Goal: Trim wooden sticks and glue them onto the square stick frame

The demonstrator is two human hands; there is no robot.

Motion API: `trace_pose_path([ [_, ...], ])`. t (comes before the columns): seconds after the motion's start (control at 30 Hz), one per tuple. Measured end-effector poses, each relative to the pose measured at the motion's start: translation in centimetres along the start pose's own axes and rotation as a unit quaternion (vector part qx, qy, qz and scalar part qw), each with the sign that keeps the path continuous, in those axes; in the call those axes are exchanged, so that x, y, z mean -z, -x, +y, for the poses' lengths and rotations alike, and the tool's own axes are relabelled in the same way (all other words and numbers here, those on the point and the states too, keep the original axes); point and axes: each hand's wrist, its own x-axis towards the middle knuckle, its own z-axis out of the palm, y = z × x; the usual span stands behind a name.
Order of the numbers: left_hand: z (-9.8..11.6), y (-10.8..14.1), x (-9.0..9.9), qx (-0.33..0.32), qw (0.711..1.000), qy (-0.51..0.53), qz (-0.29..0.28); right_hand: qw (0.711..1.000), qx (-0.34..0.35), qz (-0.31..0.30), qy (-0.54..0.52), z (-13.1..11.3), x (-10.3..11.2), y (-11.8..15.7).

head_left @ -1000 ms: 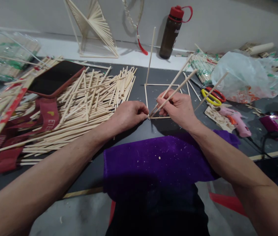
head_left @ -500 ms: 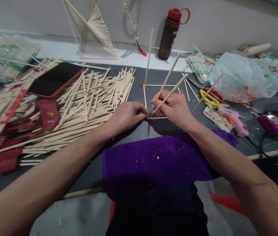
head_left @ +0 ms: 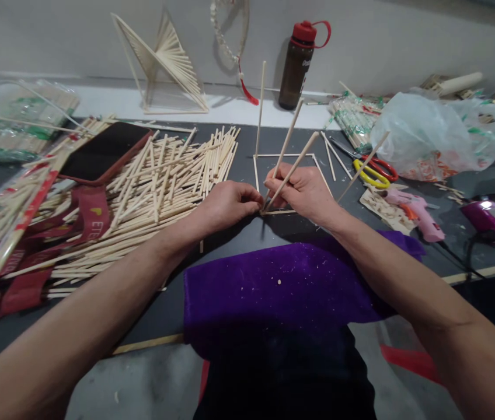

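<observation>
A square frame of thin wooden sticks (head_left: pixel 285 155) lies flat on the dark tabletop, with one stick (head_left: pixel 261 108) upright at its far left corner and another (head_left: pixel 365 166) slanting up at the right. My right hand (head_left: pixel 304 191) is closed in a pinch on a wooden stick (head_left: pixel 302 154) that leans up from the near left corner. A second leaning stick (head_left: pixel 289 134) passes by the same fingers; whether they grip it too is unclear. My left hand (head_left: pixel 232 205) has thumb and forefinger pressed together at that corner, beside the stick ends; what lies between them is hidden.
Left of the frame is a heap of loose sticks (head_left: pixel 164 181), with a phone (head_left: pixel 105 151) and a red strap (head_left: pixel 92 213). To the right are scissors (head_left: pixel 372 174), a pink glue gun (head_left: pixel 418 213) and a plastic bag (head_left: pixel 422 134). Behind stands a bottle (head_left: pixel 295 70); a purple cloth (head_left: pixel 274 291) lies in front.
The view has shifted slightly. The two leaning sticks and my right hand have tilted a little to the left and become more upright. My left hand stays at the corner.
</observation>
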Motion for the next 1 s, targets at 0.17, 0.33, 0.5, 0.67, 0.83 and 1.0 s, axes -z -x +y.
trace_pose_path([
  [0.17, 0.4, -0.2, 0.0, -0.011, 0.999, 0.019, -0.029, 1.0, -0.008, 0.011, 0.0, 0.2, -0.1, -0.1],
  [0.33, 0.6, -0.4, 0.0, -0.024, 0.999, 0.015, -0.036, 1.0, -0.022, 0.009, -0.009, 0.1, -0.2, -0.1],
  [0.5, 0.5, -0.4, 0.1, -0.049, 0.998, 0.024, -0.026, 0.999, -0.038, 0.008, -0.025, -0.1, -0.5, 0.0],
  [0.67, 0.5, -0.1, -0.2, -0.021, 0.999, 0.021, -0.013, 0.993, -0.065, 0.021, -0.093, -0.4, -0.4, 0.6],
  [0.83, 0.5, 0.0, -0.5, 0.003, 0.999, 0.042, -0.004, 0.994, -0.082, 0.033, -0.069, -0.2, 0.2, 1.6],
  [1.0, 0.5, 0.1, -0.6, 0.003, 0.999, 0.038, 0.004, 0.997, -0.067, 0.0, -0.037, 0.0, 0.2, 1.8],
])
